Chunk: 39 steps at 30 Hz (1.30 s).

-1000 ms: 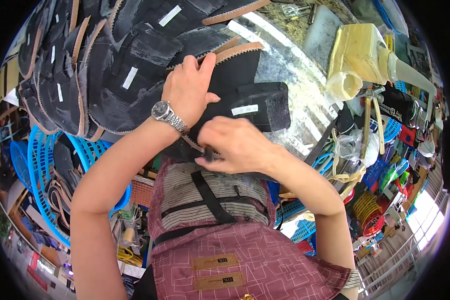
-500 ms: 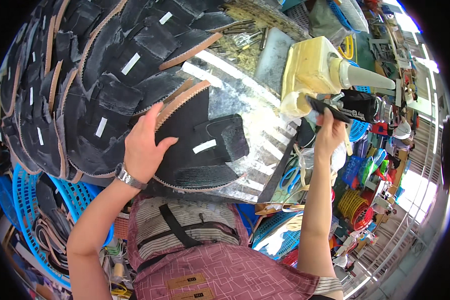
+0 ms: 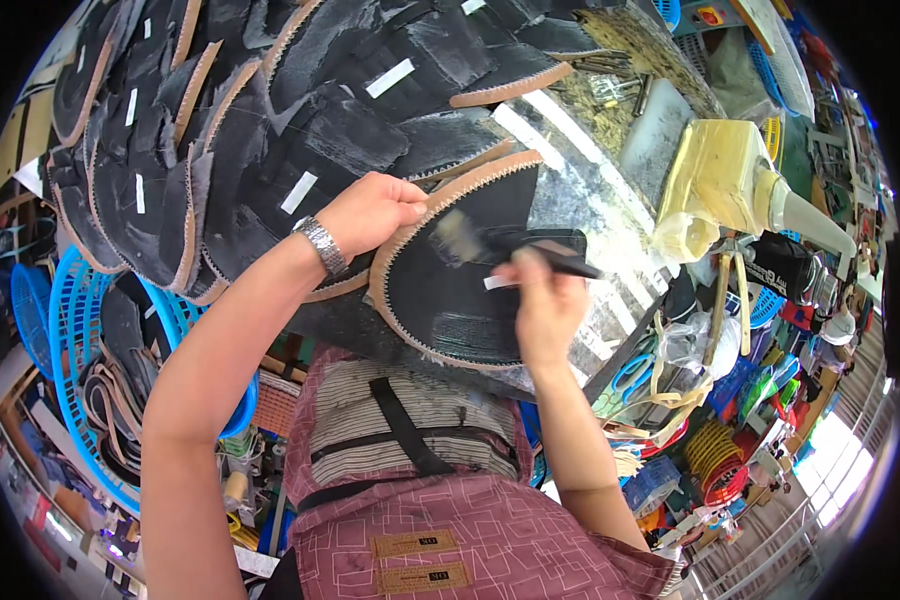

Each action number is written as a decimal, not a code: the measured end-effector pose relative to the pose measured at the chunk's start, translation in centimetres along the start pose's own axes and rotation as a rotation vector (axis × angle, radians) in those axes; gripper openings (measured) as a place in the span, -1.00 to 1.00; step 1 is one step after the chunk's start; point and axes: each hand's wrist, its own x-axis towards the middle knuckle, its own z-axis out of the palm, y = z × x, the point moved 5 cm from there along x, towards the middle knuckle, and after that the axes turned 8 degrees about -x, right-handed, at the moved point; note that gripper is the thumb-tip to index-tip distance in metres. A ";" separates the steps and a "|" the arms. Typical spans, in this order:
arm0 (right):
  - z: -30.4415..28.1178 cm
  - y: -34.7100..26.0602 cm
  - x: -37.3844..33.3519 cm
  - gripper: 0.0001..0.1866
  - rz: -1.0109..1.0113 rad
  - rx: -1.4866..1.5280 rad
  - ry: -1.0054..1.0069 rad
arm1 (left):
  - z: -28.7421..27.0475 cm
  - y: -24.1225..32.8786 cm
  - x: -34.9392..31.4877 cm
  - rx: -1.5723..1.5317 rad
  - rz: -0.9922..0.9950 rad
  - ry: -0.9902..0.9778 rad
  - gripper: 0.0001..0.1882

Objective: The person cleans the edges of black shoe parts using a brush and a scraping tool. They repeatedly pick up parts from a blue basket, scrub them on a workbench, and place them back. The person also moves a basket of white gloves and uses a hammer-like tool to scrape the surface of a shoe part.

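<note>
Evidently mid-brushing: the right hand (image 3: pixel 548 292) has its grip closed round a dark-handled brush (image 3: pixel 570 263), pale head blurred over the black piece (image 3: pixel 440 295), which lies on the bench (image 3: pixel 602 205) before the person. Left hand (image 3: pixel 375 212) looks pinched shut on the piece's tan edge at upper left. By my reading, the next stroke calls for that edge held steady and light, even pressure.

Basket (image 3: pixel 67 330) left, container (image 3: pixel 718 162) right, piece (image 3: pixel 450 292) between
</note>
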 end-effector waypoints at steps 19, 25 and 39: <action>-5.4 -0.9 -3.5 -0.92 0.292 -0.323 -0.719 | 2.5 1.6 -3.7 0.587 0.564 0.218 -0.87; -15.9 6.0 1.1 -0.84 0.401 0.571 0.061 | 3.7 4.5 -11.5 0.202 0.936 0.174 -0.83; -17.3 9.4 1.9 -0.75 0.581 0.553 0.052 | -41.2 -20.4 -36.1 -0.403 0.388 1.678 -0.55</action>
